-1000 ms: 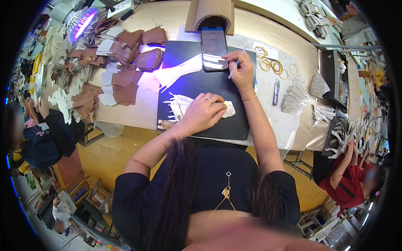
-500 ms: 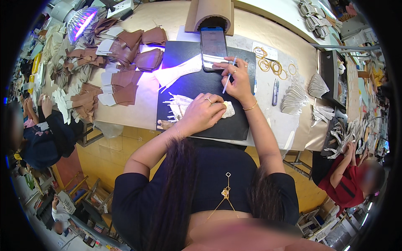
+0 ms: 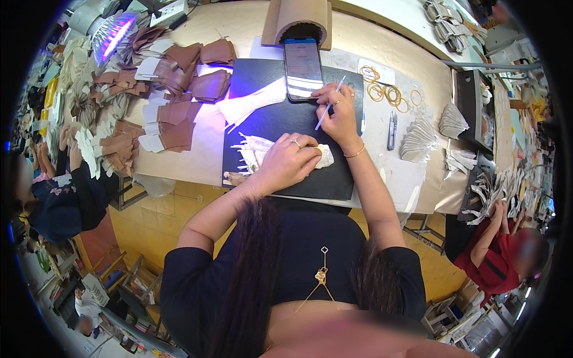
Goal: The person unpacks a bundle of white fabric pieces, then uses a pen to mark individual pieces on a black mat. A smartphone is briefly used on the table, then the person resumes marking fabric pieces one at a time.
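Observation:
My left hand (image 3: pixel 289 162) is closed over a bundle of white fabric or leather pieces (image 3: pixel 255 150) with strips fanning out at its left end. The bundle lies on a black board (image 3: pixel 316 189), and its other end shows beyond my fingertips. Between the fingers of my right hand (image 3: pixel 339 119) is a thin pale stick (image 3: pixel 322 117), like a pen refill, held slanted. That hand is beside the lower right corner of a phone (image 3: pixel 303 68) with its screen lit, propped against a brown tube (image 3: pixel 296 17). A white piece (image 3: pixel 256 102) lies flat under bright violet light.
Stacks of brown pieces (image 3: pixel 179 122) cover the table's left side, near a violet lamp (image 3: pixel 113 39). To the right are yellow rubber bands (image 3: pixel 392 95), thread snips (image 3: pixel 392 130) and fanned pale pieces (image 3: pixel 416 143). Other people work at left and at right (image 3: pixel 495 256).
My right hand has drawn slightly back from the phone screen, its fingers curling in and the stick tilting. My left hand has stayed on the bundle.

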`<state>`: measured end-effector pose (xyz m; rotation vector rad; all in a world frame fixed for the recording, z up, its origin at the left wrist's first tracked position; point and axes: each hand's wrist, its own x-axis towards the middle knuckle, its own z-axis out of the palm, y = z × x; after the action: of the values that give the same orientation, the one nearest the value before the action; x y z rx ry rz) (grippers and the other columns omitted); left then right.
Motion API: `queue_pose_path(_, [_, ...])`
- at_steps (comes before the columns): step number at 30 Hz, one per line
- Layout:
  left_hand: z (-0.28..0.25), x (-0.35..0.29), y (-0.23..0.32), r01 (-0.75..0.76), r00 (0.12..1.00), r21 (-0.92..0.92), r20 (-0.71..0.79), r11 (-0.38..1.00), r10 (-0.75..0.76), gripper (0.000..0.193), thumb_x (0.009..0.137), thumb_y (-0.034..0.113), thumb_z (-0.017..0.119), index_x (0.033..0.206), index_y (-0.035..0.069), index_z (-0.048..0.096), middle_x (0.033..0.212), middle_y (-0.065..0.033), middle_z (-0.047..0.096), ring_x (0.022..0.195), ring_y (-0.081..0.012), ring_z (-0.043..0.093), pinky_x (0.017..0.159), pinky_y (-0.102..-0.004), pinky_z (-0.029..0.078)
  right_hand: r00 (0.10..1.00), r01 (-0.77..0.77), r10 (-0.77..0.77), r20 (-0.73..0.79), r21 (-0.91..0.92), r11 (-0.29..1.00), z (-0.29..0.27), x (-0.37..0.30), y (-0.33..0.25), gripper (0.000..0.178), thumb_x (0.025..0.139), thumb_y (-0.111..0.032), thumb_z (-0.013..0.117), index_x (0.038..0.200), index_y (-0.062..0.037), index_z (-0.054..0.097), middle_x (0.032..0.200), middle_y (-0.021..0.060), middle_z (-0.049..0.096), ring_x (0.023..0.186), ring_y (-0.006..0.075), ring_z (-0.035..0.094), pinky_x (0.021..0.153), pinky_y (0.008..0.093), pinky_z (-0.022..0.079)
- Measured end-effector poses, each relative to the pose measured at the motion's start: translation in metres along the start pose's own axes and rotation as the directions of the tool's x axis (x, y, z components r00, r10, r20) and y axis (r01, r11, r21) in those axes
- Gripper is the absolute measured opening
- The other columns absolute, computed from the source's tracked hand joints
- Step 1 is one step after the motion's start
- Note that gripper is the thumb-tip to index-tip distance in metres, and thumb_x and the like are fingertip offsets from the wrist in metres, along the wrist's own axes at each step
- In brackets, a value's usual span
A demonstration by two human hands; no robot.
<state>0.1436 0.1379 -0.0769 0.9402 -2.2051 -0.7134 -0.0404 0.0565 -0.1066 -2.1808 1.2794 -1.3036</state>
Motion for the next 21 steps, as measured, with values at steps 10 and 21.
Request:
queue_pose_path(10, [0.0013,-0.0004,-0.0009,-0.014,1.000,0.017,-0.022,1.000,0.014,0.010,0.085,0.015,0.074,0.091,0.008,0.070,0.098,-0.0038,0.065,0.093,-0.0226,0.063,0.081,-0.0376,0.047,1.000,-0.023,0.023,0.006,-0.025,0.999,-0.0007,-0.0018,0.0031,0.012,0.072,0.001,0.063,0.080,-0.0071,0.059,0.091,0.0058,0.070,0.092,0.0232,0.058,0.091,0.0379,0.037])
queue_pose_path(21, [0.0001,-0.0003,0.0000,-0.002,1.000,-0.002,0.002,1.000,0.002,0.011,0.083,0.011,0.075,0.093,0.007,0.071,0.101,-0.0050,0.067,0.093,-0.0239,0.063,0.081,-0.0381,0.046,0.978,0.031,-0.006,0.210,-0.118,0.993,0.0018,0.0028,-0.0027,0.037,0.072,-0.006,0.067,0.108,-0.0133,0.071,0.099,-0.0035,0.071,0.122,0.0239,0.056,0.103,0.0470,0.027])
